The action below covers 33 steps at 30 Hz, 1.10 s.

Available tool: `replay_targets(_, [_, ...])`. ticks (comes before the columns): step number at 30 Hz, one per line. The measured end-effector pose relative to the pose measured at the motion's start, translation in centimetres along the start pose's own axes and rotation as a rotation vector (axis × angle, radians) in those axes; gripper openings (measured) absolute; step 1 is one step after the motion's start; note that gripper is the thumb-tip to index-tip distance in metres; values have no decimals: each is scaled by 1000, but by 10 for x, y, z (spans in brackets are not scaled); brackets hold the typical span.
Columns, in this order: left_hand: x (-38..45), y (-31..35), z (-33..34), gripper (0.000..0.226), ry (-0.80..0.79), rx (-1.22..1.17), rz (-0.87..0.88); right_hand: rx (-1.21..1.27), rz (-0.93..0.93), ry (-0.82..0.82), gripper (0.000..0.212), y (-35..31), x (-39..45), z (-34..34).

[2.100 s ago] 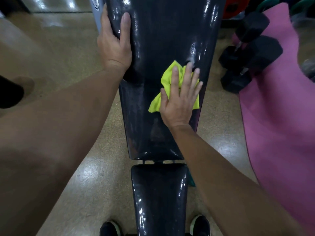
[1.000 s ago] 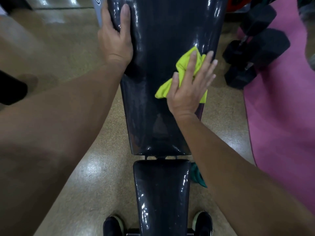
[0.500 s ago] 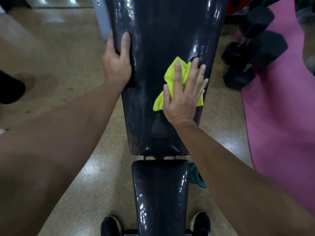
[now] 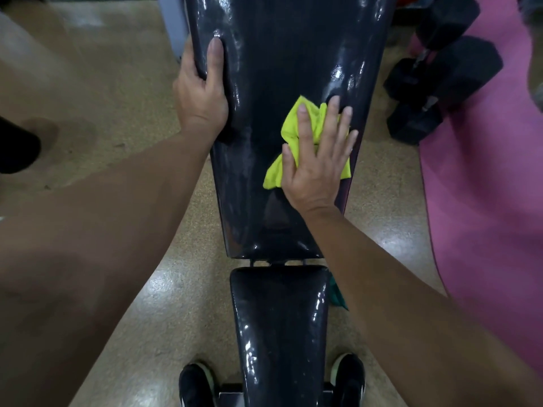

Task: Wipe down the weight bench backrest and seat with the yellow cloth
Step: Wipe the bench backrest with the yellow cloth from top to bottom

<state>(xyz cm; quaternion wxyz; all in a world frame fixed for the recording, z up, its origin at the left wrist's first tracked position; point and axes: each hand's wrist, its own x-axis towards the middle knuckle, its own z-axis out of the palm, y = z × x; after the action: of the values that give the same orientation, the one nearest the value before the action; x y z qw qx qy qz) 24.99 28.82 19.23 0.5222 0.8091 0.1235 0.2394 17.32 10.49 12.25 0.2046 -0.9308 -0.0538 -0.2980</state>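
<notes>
The glossy black backrest (image 4: 282, 54) runs up the middle of the view, with the narrower black seat (image 4: 279, 324) below it. My right hand (image 4: 317, 163) lies flat with fingers spread on the crumpled yellow cloth (image 4: 289, 133), pressing it against the right half of the backrest. My left hand (image 4: 202, 92) grips the backrest's left edge, thumb on the top face and fingers wrapped behind. Faint wet streaks show on the pad between the two hands.
Black hex dumbbells (image 4: 440, 83) lie on the floor right of the bench, beside a pink mat (image 4: 484, 215). A green cloth (image 4: 338, 295) peeks out under the seat's right side. My two shoes (image 4: 197, 386) flank the seat. A dark object (image 4: 14, 148) sits at far left.
My right hand slid the cloth up and right, then back down toward the middle of the backrest. My left hand moved lower along the left edge.
</notes>
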Motion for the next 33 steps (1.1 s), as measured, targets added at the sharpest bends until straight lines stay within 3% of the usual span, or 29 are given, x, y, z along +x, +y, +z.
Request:
replay_targets(2, [-1, 1, -1, 48, 0, 4, 2, 1, 11, 4, 58, 16, -2, -2])
replay_targets(7, [-1, 0, 0, 49, -2, 13, -12, 46, 244, 78, 62, 3, 16, -5])
replay_targets(10, [-1, 1, -1, 51, -3, 17, -24, 26, 131, 41, 61, -11, 7, -1])
replay_targets(14, [-1, 2, -2, 51, -4, 11, -27, 2, 40, -14, 59, 26, -18, -1])
replay_targets(18, [-1, 0, -1, 49, 7, 5, -30, 113, 261, 41, 63, 30, -1, -6])
replay_targets(20, [-2, 1, 0, 48, 15, -14, -19, 107, 286, 80, 64, 10, 17, -5])
replay_targets(23, [-3, 3, 0, 42, 15, -32, -2, 14, 157, 60, 62, -12, 12, -1])
replay_targets(27, [-3, 5, -2, 49, -2, -29, -25, -37, -12, -11, 57, 24, -20, 3])
replay_targets(31, [-3, 1, 0, 51, 17, -8, -50, 27, 218, 34, 61, 37, -14, -3])
replay_targets(33, [-3, 0, 0, 52, 14, -20, -32, 45, 234, 69, 62, 17, 1, -1])
